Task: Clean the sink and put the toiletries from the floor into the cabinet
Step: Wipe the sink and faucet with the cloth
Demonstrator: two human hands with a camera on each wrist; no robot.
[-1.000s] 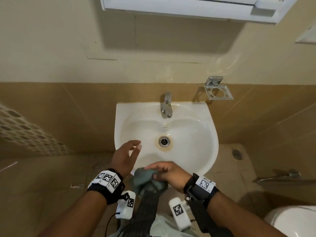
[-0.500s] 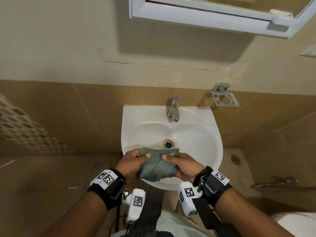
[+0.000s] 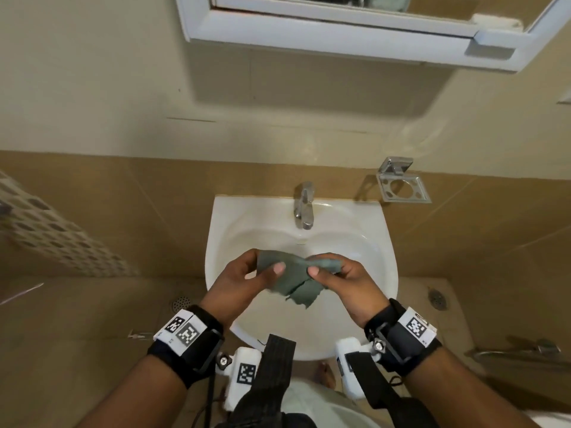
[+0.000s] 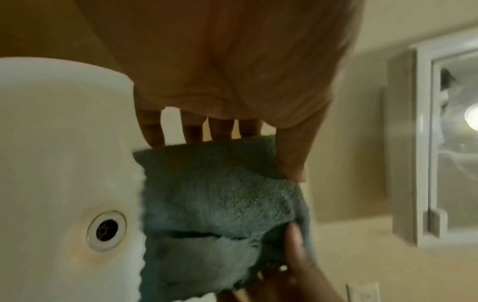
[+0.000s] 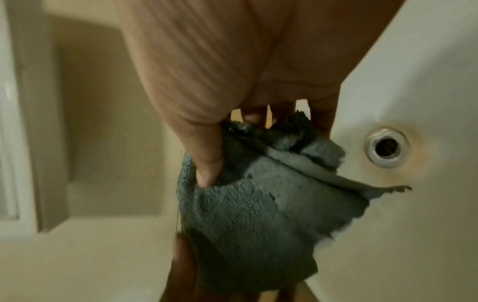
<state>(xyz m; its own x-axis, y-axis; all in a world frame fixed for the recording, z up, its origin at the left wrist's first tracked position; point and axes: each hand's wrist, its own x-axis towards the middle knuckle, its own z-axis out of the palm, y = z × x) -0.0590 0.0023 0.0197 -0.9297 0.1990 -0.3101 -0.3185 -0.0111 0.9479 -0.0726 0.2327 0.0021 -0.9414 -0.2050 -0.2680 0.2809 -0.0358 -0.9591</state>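
Cloth point(image 3: 292, 281) stretched between left hand point(image 3: 244, 284) and right hand point(image 3: 343, 282) over sink point(image 3: 364, 242), pinched by thumb and fingers of both. Likely still early: stain ringing drain point(image 5: 387, 147), no wiping visible, toiletries out of view, cabinet point(image 3: 340, 35) at 12 o'clock. Since a second ago: left hand joined in, cloth lifted and spread.

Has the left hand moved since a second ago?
Yes. The left hand was open beside the drain; it now pinches the cloth over the sink, nearer the right hand.
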